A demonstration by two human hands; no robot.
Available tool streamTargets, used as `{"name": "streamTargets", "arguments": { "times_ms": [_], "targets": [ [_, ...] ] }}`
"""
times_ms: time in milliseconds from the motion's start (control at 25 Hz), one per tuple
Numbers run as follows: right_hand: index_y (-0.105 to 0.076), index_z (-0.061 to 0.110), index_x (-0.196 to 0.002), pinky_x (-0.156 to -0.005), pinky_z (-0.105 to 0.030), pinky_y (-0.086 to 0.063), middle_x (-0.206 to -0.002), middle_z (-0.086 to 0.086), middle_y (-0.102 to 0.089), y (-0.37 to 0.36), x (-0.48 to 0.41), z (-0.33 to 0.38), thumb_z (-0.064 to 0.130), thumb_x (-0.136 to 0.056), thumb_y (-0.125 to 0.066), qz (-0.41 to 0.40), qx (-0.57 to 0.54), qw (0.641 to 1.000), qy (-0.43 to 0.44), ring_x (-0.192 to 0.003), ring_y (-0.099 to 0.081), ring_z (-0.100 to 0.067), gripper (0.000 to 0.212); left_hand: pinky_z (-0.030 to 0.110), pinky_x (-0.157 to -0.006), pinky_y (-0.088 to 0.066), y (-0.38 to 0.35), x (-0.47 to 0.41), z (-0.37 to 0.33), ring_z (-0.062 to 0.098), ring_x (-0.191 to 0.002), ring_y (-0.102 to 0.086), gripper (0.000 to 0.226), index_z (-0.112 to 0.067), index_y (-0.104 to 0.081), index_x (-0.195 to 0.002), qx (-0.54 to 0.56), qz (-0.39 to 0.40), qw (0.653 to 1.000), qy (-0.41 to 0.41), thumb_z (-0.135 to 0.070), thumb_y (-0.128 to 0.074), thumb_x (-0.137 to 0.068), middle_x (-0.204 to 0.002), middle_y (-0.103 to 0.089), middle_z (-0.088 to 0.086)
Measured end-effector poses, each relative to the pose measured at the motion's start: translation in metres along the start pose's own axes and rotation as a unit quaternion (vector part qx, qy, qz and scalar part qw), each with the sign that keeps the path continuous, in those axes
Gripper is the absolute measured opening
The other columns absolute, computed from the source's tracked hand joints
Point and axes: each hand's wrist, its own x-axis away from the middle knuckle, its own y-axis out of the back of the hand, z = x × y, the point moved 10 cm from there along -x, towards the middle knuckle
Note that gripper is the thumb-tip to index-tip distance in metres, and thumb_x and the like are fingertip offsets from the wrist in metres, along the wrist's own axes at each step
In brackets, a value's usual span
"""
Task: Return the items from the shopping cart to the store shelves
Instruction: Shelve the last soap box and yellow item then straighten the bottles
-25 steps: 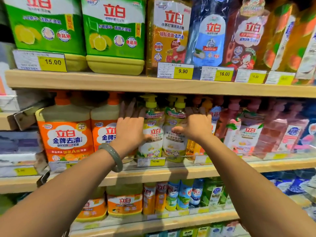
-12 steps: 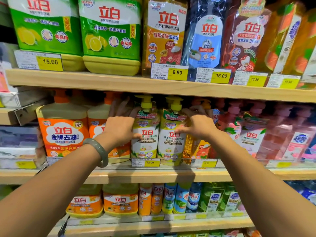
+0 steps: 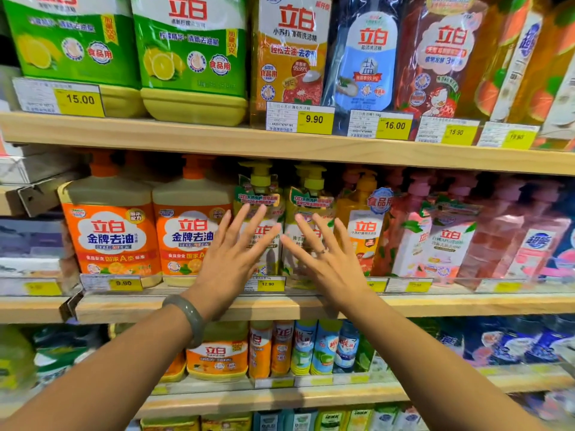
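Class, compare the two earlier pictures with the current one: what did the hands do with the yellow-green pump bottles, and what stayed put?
Both hands have let go. The left hand and right hand drew back from the two yellow-green pump bottles they had gripped; fingers now spread open in front of them. The bottles stay upright on the middle shelf, the orange jugs beside them unmoved.

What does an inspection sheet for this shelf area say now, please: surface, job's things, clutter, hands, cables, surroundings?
Surface: middle wooden shelf, fully stocked.
Job's things: two green pump bottles upright above the 12.90 price tag.
Clutter: nothing seen.
Grippers: left hand and right hand open, fingers spread, holding nothing.
Cables: nothing seen.
Surroundings: orange jugs left, pink bottles right; shopping cart not in view.
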Motion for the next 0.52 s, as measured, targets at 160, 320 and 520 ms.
{"name": "streamTargets", "arguments": {
  "times_ms": [160, 320, 520],
  "targets": [
    [0.012, 0.036, -0.150, -0.107, -0.066, -0.022, -0.159, -0.002, 0.023, -0.028, -0.012, -0.003, 0.040, -0.050, -0.091, 0.089, 0.022, 0.996, 0.011, -0.144, 0.006, -0.037, 0.143, 0.050, -0.114, -0.021, -0.014, -0.007, 0.002, 0.038, -0.139, -0.031, 0.107, -0.027, -0.021, -0.148, -0.030, 0.046, 0.998, 0.012, -0.048, -0.081, -0.062, -0.154, -0.029, 0.011],
    [-0.008, 0.030, -0.152, -0.104, -0.059, -0.034, -0.161, -0.003, 0.009, -0.034, -0.004, -0.010, 0.022, -0.063, -0.084, 0.082, 0.019, 0.995, 0.056, -0.145, 0.002, -0.038, 0.118, 0.048, -0.105, -0.037, -0.014, -0.009, 0.004, 0.039, -0.135, -0.037, 0.106, -0.027, -0.021, -0.147, -0.029, 0.045, 0.998, 0.014, -0.049, -0.081, -0.062, -0.152, -0.034, 0.012],
    [-0.015, 0.026, -0.152, -0.107, -0.058, -0.031, -0.159, -0.005, 0.010, -0.028, -0.002, -0.011, 0.011, -0.076, -0.072, 0.072, 0.013, 0.994, 0.082, -0.148, -0.006, -0.036, 0.096, 0.049, -0.113, -0.021, -0.009, -0.013, 0.001, 0.037, -0.137, -0.019, 0.105, -0.027, -0.020, -0.148, -0.003, 0.033, 0.999, 0.023, -0.048, -0.080, -0.064, -0.152, -0.021, 0.013]
  ]
}}
